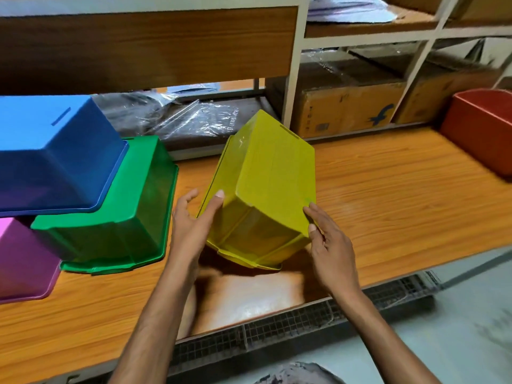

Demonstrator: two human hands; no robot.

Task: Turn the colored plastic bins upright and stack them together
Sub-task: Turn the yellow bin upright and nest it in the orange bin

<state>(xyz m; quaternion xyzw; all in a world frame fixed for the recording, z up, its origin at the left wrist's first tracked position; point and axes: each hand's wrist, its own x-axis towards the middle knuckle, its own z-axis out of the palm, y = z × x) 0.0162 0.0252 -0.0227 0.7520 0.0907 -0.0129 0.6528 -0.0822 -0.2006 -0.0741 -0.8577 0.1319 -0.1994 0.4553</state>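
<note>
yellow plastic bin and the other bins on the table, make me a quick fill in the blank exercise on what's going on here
1. Both hands, left and right, hold the tilted translucent plastic bin coloured ____.
2. The upside-down blue plastic bin rests partly on the plastic bin coloured ____.
3. At the wooden table's far right edge stands a plastic bin coloured ____.
4. The purple plastic bin lies at the picture's ____ edge.

Missing words: yellow; green; red; left
</note>
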